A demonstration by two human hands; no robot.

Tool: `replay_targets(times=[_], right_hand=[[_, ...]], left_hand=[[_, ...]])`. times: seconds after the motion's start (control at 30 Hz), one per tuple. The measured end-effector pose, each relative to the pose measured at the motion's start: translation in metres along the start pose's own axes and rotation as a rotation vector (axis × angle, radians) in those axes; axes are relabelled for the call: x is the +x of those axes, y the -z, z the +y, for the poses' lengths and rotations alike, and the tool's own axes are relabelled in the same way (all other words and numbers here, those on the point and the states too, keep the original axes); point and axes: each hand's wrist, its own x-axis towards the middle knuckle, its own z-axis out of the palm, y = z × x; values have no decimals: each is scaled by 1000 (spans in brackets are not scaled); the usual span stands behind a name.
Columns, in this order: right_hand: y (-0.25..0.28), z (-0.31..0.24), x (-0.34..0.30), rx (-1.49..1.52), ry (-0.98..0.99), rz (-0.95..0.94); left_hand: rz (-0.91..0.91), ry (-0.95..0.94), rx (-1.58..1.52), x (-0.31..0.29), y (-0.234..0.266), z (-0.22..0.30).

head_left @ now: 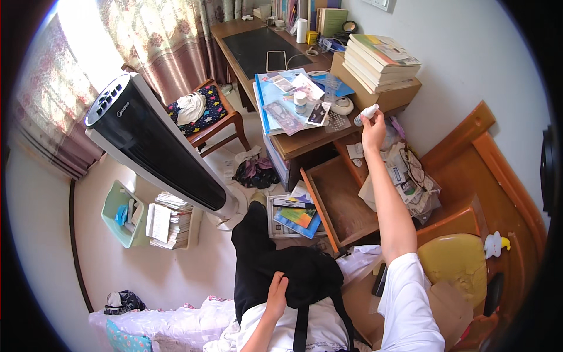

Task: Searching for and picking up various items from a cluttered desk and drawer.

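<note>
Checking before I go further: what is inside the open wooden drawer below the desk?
The open wooden drawer looks bare inside, only its brown bottom showing. The right forearm crosses its right edge, and that strip is hidden.

- The small white bottle [368,112], just past the bench's [305,141] front edge, is partly hidden by the right hand [373,130] fingers.
- The left hand [277,295] covers part of the black bag [311,276].
- Papers hide much of the bench top.
- The left forearm is cut off at the lower edge.

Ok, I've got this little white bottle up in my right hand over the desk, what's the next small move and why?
Probably set the small white bottle down on the desk: your right hand holds it raised just above the cluttered desktop, beside the cardboard box.
</note>
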Motion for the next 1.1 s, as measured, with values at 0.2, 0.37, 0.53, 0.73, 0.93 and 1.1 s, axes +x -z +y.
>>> replay_targets(times=[0.2, 0.37, 0.53, 0.73, 0.93, 1.1], right_hand=[[-24, 18, 19, -230, -74, -130], [-20, 24, 28, -177, -35, -136], [7, 30, 13, -42, 28, -67], [93, -49, -128, 224, -272, -486], [186, -16, -300, 6, -469, -1333], [200, -25, -346, -88, -476, -1069]], left_hand=[[-13, 31, 22, 4, 5, -1], [-14, 39, 1, 6, 3, -1], [-24, 81, -80, 7, -5, 5], [17, 59, -221, 7, -4, 9], [-34, 24, -291, 16, 2, 1], [-53, 19, -324, 12, 1, 11]])
